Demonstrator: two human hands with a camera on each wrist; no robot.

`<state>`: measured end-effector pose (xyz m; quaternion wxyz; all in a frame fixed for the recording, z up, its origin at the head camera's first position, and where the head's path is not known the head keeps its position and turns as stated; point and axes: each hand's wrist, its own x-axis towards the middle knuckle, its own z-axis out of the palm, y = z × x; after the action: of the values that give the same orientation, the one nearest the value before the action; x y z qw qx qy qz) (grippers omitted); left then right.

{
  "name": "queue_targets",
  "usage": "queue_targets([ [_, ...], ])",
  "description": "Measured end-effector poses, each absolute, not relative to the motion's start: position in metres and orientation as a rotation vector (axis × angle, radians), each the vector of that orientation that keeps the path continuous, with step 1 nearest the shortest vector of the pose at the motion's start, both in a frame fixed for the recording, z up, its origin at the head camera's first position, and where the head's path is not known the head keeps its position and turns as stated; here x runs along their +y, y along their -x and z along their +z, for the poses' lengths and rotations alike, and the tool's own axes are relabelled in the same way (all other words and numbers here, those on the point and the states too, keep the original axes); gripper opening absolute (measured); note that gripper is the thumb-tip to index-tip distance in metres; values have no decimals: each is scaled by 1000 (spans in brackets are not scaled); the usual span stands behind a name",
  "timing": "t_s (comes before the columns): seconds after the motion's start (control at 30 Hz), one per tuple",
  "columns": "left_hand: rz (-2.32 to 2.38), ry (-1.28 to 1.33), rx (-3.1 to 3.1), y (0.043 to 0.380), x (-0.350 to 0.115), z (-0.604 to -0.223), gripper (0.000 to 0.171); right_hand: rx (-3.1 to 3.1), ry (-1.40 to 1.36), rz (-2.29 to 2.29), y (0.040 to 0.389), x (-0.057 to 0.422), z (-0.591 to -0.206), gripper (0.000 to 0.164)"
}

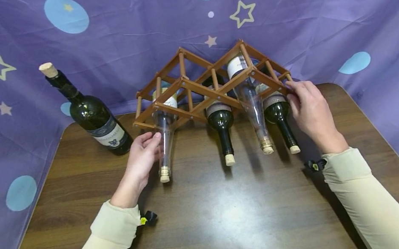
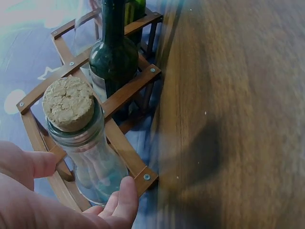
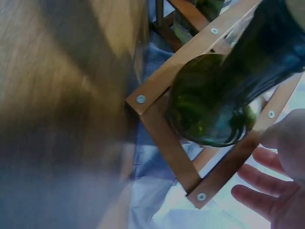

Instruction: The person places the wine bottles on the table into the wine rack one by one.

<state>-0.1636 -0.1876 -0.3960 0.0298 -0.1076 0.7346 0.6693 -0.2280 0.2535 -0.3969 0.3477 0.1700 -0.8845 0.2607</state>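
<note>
A folding wooden wine rack [image 1: 216, 92] stands at the back of the table and cradles several corked bottles, necks toward me. My left hand [image 1: 142, 161] is at the neck of the clear bottle [image 1: 165, 140] in the leftmost slot. In the left wrist view its fingers [image 2: 125, 200] lie beside the glass below the cork [image 2: 69, 102], the thumb apart on the other side. My right hand [image 1: 313, 112] is at the rack's right end, fingertips at the frame. Closest to it is a dark green bottle [image 1: 278, 110]; the right wrist view shows loosely bent fingers [image 3: 259, 179] outside the frame.
An upright dark green wine bottle [image 1: 100, 122] with a cork stands left of the rack. Another green bottle [image 1: 220, 119] and a clear bottle [image 1: 253, 108] lie in the rack's middle slots. A purple patterned cloth [image 1: 154, 28] hangs behind the wooden table [image 1: 216, 234].
</note>
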Motion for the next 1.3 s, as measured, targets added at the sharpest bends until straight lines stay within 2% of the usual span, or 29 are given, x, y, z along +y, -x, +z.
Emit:
queue_targets([
  [0.27, 1878, 285, 2631, 157, -188, -395, 65, -2316, -451, 644, 215, 252, -385, 39],
  [0.8, 1341, -170, 3499, 141, -198, -391, 65, -2329, -560, 587, 179, 246, -367, 51],
  [1.1, 1180, -303, 3741, 138, -212, -387, 67, -2315, -665, 553, 163, 249, -366, 62],
  [1.3, 1150, -298, 3857, 139, -226, -386, 68, -2305, -707, 555, 153, 251, -368, 72],
])
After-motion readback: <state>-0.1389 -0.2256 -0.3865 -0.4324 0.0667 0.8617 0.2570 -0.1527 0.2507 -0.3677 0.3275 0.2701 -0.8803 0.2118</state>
